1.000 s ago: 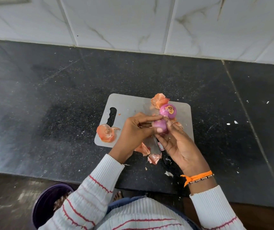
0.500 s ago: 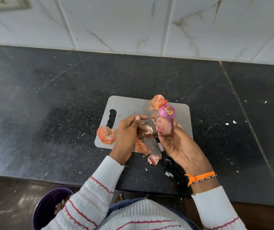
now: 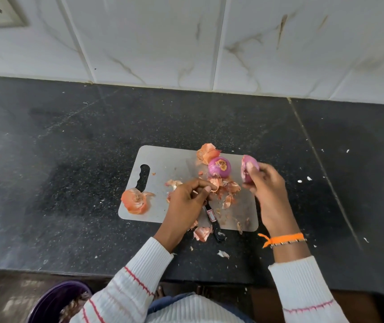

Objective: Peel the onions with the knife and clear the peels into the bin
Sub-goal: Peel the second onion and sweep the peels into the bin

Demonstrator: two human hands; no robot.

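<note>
Right hand (image 3: 265, 183) grip wraps peeled onion (image 3: 248, 167), firm, slick; left hand (image 3: 187, 201) pinches papery peel (image 3: 214, 183), frame centre.

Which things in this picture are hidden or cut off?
Head view only:
- Knife: blade hidden under the left hand.
- Bin: cut by the bottom edge and covered by the sleeve.
- Onion in the right hand: partly covered by fingers, blurred.

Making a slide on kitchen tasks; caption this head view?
Right hand holds a peeled onion above the cutting board; left hand gathers peels.
</note>
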